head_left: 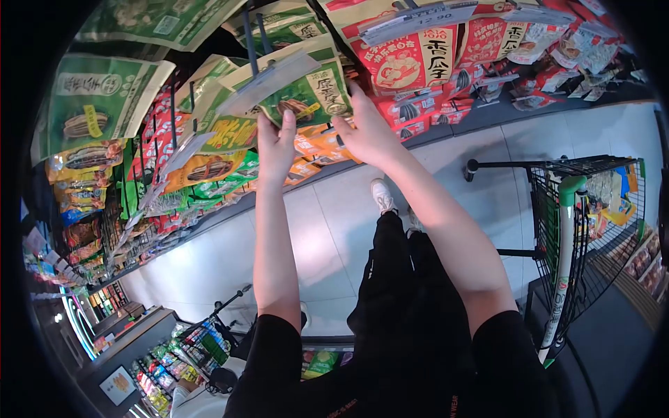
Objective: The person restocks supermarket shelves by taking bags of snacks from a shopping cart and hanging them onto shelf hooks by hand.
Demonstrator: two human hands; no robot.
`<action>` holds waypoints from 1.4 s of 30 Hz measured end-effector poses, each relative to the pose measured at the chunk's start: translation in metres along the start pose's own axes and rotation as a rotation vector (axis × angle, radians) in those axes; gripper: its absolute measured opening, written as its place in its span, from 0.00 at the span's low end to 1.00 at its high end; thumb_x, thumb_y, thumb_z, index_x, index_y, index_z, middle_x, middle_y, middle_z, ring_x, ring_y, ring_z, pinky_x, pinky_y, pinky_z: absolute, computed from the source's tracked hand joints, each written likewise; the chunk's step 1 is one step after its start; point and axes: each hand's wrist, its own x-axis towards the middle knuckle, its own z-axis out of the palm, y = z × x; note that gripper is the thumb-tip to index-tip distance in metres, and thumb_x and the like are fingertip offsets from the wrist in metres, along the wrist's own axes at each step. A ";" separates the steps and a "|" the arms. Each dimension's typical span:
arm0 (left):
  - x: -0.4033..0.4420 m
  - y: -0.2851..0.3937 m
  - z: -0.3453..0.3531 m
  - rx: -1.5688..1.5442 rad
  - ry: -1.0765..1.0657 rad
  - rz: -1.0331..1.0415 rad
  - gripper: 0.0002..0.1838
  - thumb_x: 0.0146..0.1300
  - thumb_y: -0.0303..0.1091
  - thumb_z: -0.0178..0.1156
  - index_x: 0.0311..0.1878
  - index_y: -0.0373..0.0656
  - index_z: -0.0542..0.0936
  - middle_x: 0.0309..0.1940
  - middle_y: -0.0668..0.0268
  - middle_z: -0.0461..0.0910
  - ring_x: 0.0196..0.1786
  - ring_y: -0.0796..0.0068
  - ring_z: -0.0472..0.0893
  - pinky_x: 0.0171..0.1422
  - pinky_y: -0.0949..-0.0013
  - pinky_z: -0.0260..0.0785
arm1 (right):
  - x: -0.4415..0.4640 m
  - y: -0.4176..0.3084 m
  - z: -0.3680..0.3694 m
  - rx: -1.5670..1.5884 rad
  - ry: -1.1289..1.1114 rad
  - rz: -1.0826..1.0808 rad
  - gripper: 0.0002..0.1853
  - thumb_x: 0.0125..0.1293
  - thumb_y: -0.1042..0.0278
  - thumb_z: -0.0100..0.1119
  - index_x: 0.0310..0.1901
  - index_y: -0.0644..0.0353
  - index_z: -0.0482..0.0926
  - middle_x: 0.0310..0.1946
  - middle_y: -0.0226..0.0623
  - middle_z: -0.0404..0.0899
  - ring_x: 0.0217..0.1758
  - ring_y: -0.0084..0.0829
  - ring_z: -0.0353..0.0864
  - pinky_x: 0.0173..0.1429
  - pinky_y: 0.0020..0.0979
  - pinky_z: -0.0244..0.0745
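Observation:
A green and cream bag of sunflower seeds [323, 75] hangs at the shelf front, partly covered by a clear price-tag holder [268, 85]. My left hand [277, 145] grips its lower left edge, thumb in front and fingers hidden behind. At the bag's right edge, my right hand [369, 134] is closed on it, with its fingertips partly out of sight. Whether the bag is still on its hook cannot be made out. Red seed bags [406, 59] hang just right of my right hand.
Larger green bags [104, 104] hang at the left, above yellow and orange packets [209, 167]. A black wire shopping cart [554, 230] holding packages stands on the right. Pale tiled floor [327, 216] lies below my arms. Another person's white sleeve [191, 397] and a second cart [212, 341] are at lower left.

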 end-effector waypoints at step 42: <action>0.015 -0.041 -0.018 -0.078 -0.090 -0.067 0.18 0.76 0.42 0.42 0.62 0.43 0.61 0.53 0.63 0.72 0.52 0.72 0.77 0.52 0.64 0.75 | 0.023 0.069 0.034 0.830 0.269 0.473 0.14 0.74 0.71 0.43 0.54 0.64 0.76 0.45 0.33 0.79 0.46 0.21 0.76 0.52 0.23 0.70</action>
